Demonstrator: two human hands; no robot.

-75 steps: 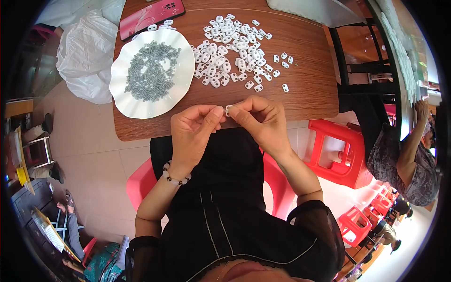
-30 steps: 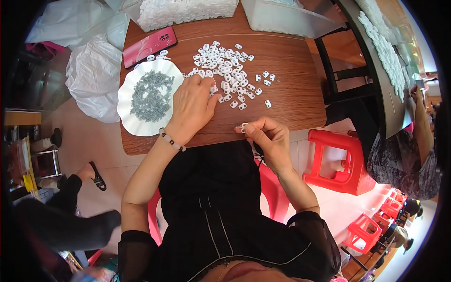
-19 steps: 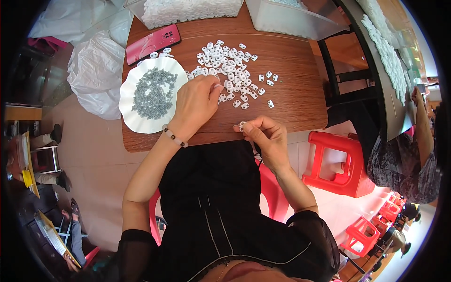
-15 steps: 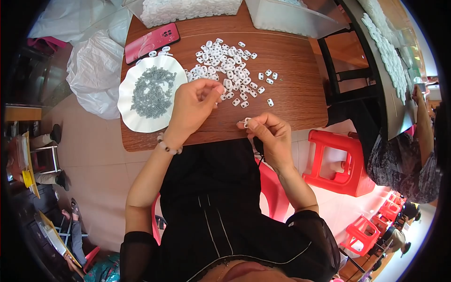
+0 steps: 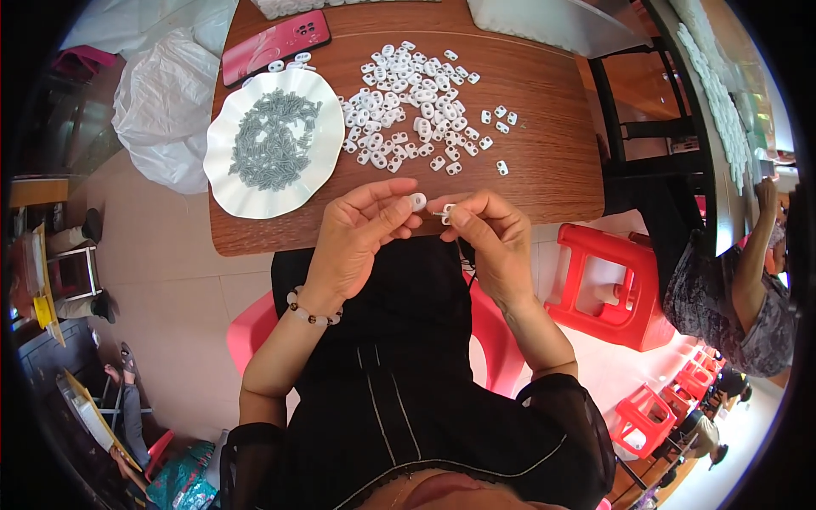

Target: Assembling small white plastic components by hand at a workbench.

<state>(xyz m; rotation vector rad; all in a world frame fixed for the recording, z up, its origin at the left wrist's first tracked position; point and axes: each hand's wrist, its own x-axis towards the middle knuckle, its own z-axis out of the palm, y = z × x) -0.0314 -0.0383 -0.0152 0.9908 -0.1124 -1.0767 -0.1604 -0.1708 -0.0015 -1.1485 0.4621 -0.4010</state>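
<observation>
Close together over the table's front edge, both hands are closed on small parts. My left hand (image 5: 350, 238) pinches a small white plastic piece (image 5: 417, 201) between thumb and fingers. In my right hand (image 5: 500, 246) is a white two-hole plastic piece (image 5: 447, 216), with a thin metal pin or screw sticking out of it toward the left hand. The two pieces are a little apart. Beyond the hands lies a heap of similar white two-hole pieces (image 5: 432, 109). A white wavy-rimmed plate (image 5: 223, 183) to the left holds many small grey screws (image 5: 276, 140).
A pink phone (image 5: 274, 47) lies at the table's far left, near a few loose white pieces. Translucent bins (image 5: 552, 30) stand at the far edge of the brown table (image 5: 544, 102). A red stool (image 5: 608, 293) and another person (image 5: 722, 297) are on the right.
My left hand has come back from the heap toward me, now with a white piece in its fingers, near the right hand. The right hand keeps its piece. The view has shifted slightly.
</observation>
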